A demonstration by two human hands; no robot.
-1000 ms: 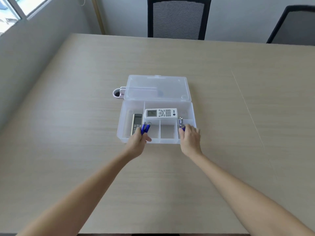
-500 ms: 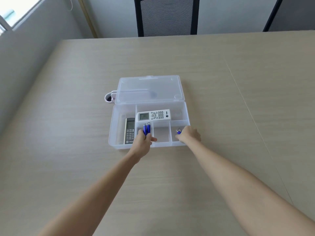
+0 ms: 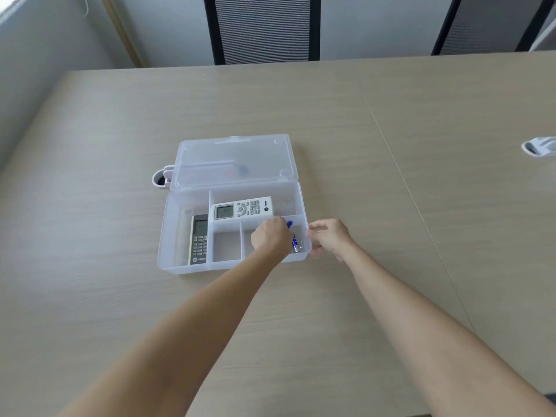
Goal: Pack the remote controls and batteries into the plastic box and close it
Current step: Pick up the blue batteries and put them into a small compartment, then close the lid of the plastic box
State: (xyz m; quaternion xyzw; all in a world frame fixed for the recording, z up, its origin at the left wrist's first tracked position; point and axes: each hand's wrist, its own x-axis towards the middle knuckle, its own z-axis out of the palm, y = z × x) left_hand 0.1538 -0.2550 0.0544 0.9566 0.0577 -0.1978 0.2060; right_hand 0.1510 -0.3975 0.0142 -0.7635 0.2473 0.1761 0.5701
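Observation:
The clear plastic box (image 3: pixel 183 267) lies open on the table, its lid (image 3: pixel 234 161) folded back flat. A white remote (image 3: pixel 242 207) rests in the rear compartment and a grey remote (image 3: pixel 199 239) in the left one. My left hand (image 3: pixel 270 239) hovers over the front right compartment, closed around blue batteries whose tip peeks out past my knuckles. One blue battery (image 3: pixel 296 244) shows in that compartment beside my hand. My right hand (image 3: pixel 329 237) is just outside the box's right wall, fingers loosely apart and holding nothing.
A white holder (image 3: pixel 159 179) sits behind the box's left corner, partly under the lid. Another white holder (image 3: pixel 538 147) lies at the table's right edge. Two black mesh chairs (image 3: pixel 261 28) stand at the far side; a wall runs along the left.
My left hand carried its blue batteries from the front left-middle compartment across to the front right one. My right hand let go of its battery and withdrew outside the box's right wall.

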